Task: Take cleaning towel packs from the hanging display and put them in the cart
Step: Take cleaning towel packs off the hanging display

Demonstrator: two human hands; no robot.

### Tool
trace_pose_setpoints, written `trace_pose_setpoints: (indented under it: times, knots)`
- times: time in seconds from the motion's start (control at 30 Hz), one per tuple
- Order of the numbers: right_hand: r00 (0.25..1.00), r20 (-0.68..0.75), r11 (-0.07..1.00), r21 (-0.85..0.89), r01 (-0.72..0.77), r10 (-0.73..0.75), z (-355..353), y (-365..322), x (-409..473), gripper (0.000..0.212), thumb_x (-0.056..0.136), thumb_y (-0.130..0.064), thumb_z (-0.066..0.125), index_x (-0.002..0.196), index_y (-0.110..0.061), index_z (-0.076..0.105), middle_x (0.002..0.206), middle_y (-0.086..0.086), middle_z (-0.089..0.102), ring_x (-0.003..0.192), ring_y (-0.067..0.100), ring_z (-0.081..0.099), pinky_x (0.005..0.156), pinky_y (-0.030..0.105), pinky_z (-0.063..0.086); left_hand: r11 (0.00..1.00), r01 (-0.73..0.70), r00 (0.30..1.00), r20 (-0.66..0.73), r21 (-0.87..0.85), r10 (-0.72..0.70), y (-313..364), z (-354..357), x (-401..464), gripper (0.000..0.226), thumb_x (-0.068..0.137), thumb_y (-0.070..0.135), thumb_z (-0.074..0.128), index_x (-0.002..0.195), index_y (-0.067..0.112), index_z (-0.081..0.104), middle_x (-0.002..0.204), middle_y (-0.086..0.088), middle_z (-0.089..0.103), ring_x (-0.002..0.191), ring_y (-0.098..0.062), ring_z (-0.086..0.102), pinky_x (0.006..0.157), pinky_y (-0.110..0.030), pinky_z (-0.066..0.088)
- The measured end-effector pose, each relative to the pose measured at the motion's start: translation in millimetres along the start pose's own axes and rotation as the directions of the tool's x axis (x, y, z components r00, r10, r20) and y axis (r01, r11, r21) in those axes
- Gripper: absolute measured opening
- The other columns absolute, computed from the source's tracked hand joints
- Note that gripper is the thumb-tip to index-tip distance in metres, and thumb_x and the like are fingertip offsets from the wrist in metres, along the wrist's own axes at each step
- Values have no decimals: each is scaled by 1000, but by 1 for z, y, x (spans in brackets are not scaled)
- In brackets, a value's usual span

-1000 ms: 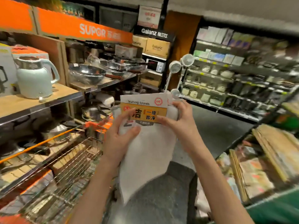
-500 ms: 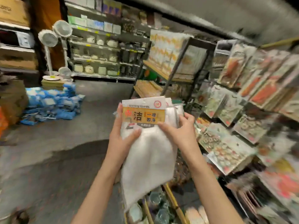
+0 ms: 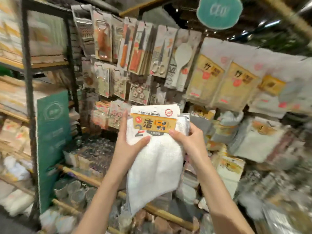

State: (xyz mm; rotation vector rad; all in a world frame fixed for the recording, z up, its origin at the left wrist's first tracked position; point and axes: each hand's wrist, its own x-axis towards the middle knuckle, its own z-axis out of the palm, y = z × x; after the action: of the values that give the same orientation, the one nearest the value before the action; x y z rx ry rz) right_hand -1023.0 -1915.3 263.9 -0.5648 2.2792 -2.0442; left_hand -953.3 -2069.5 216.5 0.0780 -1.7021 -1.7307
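In the head view, one cleaning towel pack is held up at the centre of the frame by two hands: the left hand grips its left edge and the right hand pinches its right edge below the orange label. Behind it, at the right of the frame, three yellow-labelled packs are seen hanging on the hanging display; the cart is not seen.
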Motion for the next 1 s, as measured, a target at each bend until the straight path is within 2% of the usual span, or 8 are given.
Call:
trace_pose_setpoints:
  times: [0.1, 0.23, 0.3, 0.47, 0.67, 0.73, 0.83, 1.0]
  knots:
    - [991, -123, 998, 31, -48, 51, -40, 10, -14, 27, 75, 1, 73, 97, -15, 67, 93, 4, 74, 88, 24, 70, 77, 40, 58, 998, 34, 995, 94, -61, -28, -12, 37, -6, 91, 81, -1, 69, 146, 34, 16, 125, 38, 37, 106, 30, 41, 91, 0, 36]
    - [969, -215, 992, 65, -109, 120, -88, 26, -28, 30, 78, 4, 68, 99, -17, 63, 99, 7, 72, 90, 25, 70, 79, 41, 57, 993, 76, 974, 219, -92, -54, -25, 81, -17, 88, 80, 13, 73, 135, 52, 17, 140, 16, 45, 120, 12, 46, 84, 1, 38]
    - [957, -247, 986, 103, -131, 153, -114, 34, -32, 30, 81, 6, 65, 102, -16, 61, 100, 8, 72, 89, 24, 70, 78, 40, 56, 987, 108, 961, 266, -120, -73, -31, 106, -21, 73, 83, 8, 67, 128, 52, 29, 129, 17, 53, 109, 13, 54, 85, -7, 44]
    - [937, -297, 977, 159, -140, 182, -188, 53, -31, 28, 87, 1, 60, 111, -14, 59, 104, 7, 72, 94, 25, 69, 83, 43, 55, 982, 157, 923, 368, -106, -108, -43, 177, -29, 57, 78, 32, 69, 129, 43, 46, 135, 2, 55, 121, -14, 54, 102, -38, 44]
    - [909, -371, 980, 119, -159, 193, -284, 65, -15, 18, 78, -10, 74, 95, -14, 68, 92, 5, 75, 90, 24, 71, 89, 46, 53, 978, 193, 903, 405, -81, -145, -54, 285, -37, 45, 86, 16, 67, 116, 43, 49, 121, 18, 57, 109, 2, 55, 85, -11, 45]
    - [902, -382, 978, 135, -161, 201, -314, 69, -9, 18, 78, -6, 73, 93, -15, 67, 93, 7, 74, 91, 26, 70, 92, 49, 51, 981, 186, 899, 411, -51, -149, -58, 312, -39, 46, 83, 22, 71, 121, 40, 51, 124, 20, 56, 112, 9, 52, 91, -13, 44]
    - [902, -364, 969, 160, -186, 233, -344, 74, 1, 21, 79, -3, 71, 96, -13, 65, 94, 7, 74, 92, 25, 70, 94, 49, 50, 983, 183, 902, 402, -24, -158, -61, 339, -39, 53, 77, 34, 73, 126, 32, 51, 131, 9, 55, 122, -7, 50, 103, -30, 42]
    - [901, -349, 959, 203, -198, 260, -370, 86, 22, 28, 80, -3, 69, 107, -9, 63, 100, 9, 73, 98, 27, 68, 97, 51, 47, 979, 197, 922, 348, -42, -170, -66, 363, -35, 40, 87, 23, 65, 119, 40, 49, 130, 15, 50, 124, -7, 44, 101, -24, 37]
